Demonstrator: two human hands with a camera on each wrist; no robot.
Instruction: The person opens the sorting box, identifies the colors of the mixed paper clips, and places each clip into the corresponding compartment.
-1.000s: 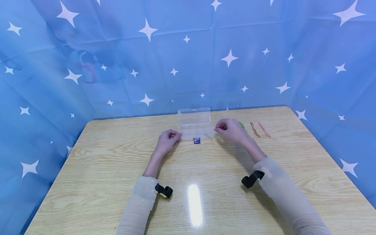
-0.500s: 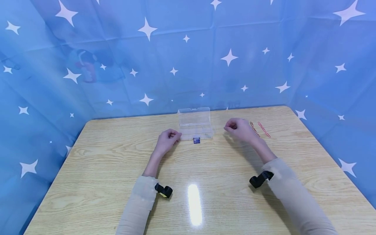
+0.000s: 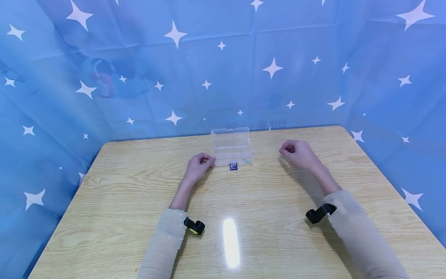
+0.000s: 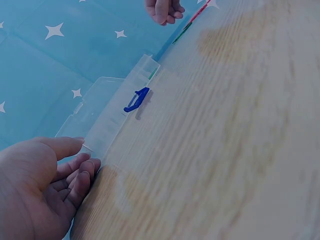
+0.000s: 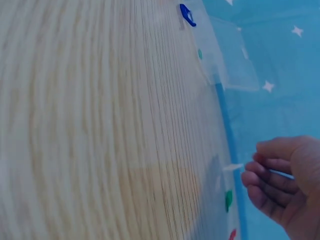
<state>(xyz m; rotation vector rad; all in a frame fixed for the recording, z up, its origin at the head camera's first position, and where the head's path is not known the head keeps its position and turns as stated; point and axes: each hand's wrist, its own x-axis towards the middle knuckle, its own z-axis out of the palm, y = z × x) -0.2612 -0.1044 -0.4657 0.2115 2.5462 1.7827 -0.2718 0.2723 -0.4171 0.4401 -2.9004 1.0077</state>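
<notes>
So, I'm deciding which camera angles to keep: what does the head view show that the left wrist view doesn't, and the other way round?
Only the head view: pale sleeves with black wrist cameras.

Only the left wrist view: a green strip on the table near the right hand.

Both: the left hand at the open clear box, the right hand, the blue piece in front of the box, a reddish strip, the table and the starry backdrop.
</notes>
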